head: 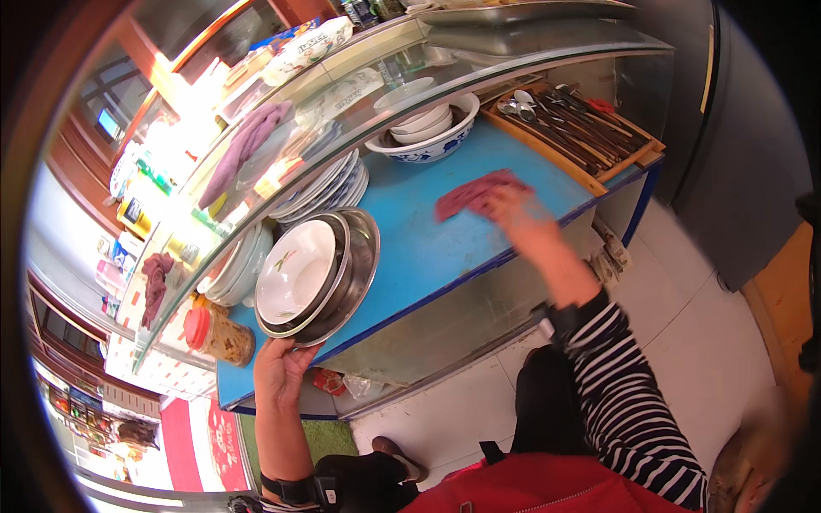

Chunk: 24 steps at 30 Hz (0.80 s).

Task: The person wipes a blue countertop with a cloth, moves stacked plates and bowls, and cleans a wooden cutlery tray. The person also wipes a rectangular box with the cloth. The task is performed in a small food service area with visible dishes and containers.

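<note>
My right hand (516, 215), blurred, presses a dark pink cloth (481, 192) onto the blue shelf surface (417, 224). My left hand (285, 365) grips the near rim of a nested stack of bowls. In that stack, a white bowl with a leaf print (298, 272) sits inside steel bowls (362, 256); the stack is tilted towards me. Behind it stands a pile of blue-patterned plates (324, 189). A blue-and-white basin (426, 151) with smaller white bowls (423, 125) inside rests farther back.
A wooden tray (600, 186) of chopsticks and spoons lies at the right end. A red-lidded jar (221, 336) stands at the left end by pale bowls (237, 276). A glass top (359, 102) overhangs the shelf. A dark cabinet (737, 160) stands right, above floor tiles (673, 320).
</note>
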Each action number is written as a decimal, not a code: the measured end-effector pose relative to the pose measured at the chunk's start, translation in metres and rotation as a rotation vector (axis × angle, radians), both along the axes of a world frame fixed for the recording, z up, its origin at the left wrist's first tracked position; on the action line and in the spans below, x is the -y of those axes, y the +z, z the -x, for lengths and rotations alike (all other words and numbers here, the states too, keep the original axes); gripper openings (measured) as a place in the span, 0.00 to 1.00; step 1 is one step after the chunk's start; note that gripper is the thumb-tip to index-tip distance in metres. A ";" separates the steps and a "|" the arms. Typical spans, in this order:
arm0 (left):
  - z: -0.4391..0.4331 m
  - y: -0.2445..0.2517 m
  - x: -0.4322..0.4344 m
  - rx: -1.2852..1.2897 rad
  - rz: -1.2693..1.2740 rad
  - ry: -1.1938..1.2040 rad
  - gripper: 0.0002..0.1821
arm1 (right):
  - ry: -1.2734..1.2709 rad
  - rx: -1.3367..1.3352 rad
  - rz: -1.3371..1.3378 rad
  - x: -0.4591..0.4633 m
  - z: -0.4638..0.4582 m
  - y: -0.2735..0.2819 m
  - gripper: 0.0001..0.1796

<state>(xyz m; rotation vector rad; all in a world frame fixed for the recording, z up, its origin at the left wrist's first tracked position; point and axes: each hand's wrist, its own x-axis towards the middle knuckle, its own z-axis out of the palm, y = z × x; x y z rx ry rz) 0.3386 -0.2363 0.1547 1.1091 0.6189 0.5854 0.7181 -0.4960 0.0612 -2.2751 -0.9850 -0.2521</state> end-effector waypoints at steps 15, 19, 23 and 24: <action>0.004 -0.049 -0.036 0.035 0.056 0.088 0.18 | 0.393 0.239 0.116 -0.071 0.112 0.011 0.21; 0.004 -0.047 -0.038 0.023 0.047 0.101 0.18 | 0.492 0.241 0.344 -0.060 0.043 0.016 0.23; 0.008 -0.049 -0.039 0.012 0.047 0.089 0.19 | 0.197 0.172 0.518 -0.028 -0.059 0.018 0.26; 0.009 -0.050 -0.039 0.015 0.045 0.090 0.19 | 0.076 0.097 0.584 -0.025 -0.075 0.023 0.28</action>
